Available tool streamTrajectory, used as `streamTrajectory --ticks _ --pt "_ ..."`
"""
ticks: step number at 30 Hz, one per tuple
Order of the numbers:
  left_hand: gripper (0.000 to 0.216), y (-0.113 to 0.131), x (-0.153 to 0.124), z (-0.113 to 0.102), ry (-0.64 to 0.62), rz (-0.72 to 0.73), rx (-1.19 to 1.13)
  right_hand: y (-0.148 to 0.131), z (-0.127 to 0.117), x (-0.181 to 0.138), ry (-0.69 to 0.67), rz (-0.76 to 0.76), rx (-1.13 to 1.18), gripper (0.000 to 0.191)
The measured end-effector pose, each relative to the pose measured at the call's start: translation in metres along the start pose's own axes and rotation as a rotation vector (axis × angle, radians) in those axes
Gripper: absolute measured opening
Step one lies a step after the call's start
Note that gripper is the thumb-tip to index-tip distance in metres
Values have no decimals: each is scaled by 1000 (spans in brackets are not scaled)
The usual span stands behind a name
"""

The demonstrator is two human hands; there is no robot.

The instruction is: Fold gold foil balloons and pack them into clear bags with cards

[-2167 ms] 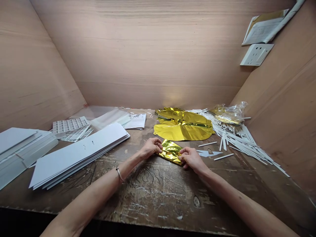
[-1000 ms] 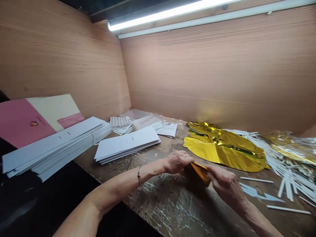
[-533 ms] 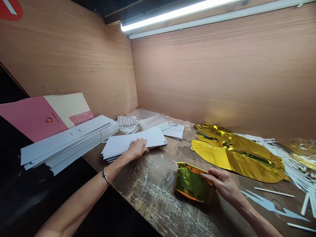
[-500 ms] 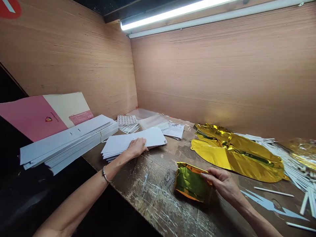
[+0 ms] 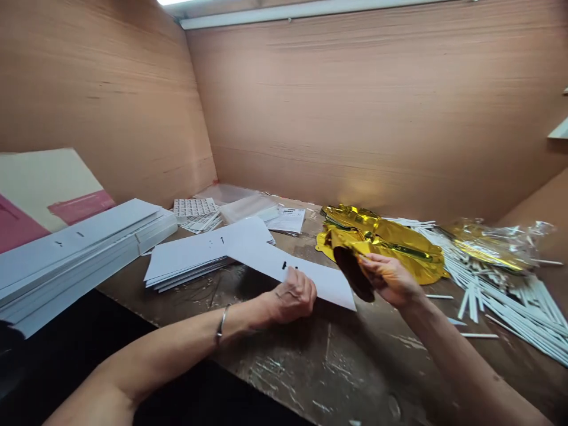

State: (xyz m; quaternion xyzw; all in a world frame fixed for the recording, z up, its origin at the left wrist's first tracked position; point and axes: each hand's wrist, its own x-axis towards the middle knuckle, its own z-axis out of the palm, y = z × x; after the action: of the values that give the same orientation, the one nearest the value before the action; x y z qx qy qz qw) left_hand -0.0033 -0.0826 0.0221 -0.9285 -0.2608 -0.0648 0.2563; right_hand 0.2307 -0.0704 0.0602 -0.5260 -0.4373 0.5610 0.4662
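Observation:
My left hand (image 5: 295,294) is closed on the edge of a single long white card (image 5: 327,285) with small dark slots in it. The card is lifted and slanted above the table, its left end overlapping a fanned stack of similar cards (image 5: 184,255). In my right hand (image 5: 390,279) is a folded gold foil balloon (image 5: 355,275), pinched between thumb and fingers just past the card's right end. It hangs tilted, its dark side facing me. More flat gold foil balloons (image 5: 410,245) lie behind that hand.
A taller, banded pile of white cards (image 5: 102,236) lies at the left by a pink and cream folder (image 5: 53,177). Printed label sheets (image 5: 195,212) and clear bags (image 5: 248,207) lie at the back. White sticks (image 5: 510,313) and plastic-wrapped gold foil (image 5: 497,245) are on the right.
My left hand has drawn one white card off the stack to the right. My right hand has raised and tilted the folded foil balloon. The view has turned right.

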Motion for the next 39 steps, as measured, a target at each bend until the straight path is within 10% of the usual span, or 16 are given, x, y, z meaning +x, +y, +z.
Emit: streamTrajectory --ticks 5,14,22,27,31,39 --pt "23 21 3 10 151 -9 -44 42 -2 6 51 252 -229 21" --pt "80 -29 -21 20 691 -1021 -720 51 -4 6 70 161 -414 14" --pt "76 -73 10 7 1289 -1294 -1334 52 -2 3 107 92 -582 18" --pt "47 -47 27 24 1023 -1345 -1749 51 -1 0 143 59 -694 19" --pt "29 -20 26 38 774 -1281 -1434 46 -1 2 203 -92 -901 20" --pt "42 2 28 27 183 -203 -646 40 5 12 218 -149 -1021 20"
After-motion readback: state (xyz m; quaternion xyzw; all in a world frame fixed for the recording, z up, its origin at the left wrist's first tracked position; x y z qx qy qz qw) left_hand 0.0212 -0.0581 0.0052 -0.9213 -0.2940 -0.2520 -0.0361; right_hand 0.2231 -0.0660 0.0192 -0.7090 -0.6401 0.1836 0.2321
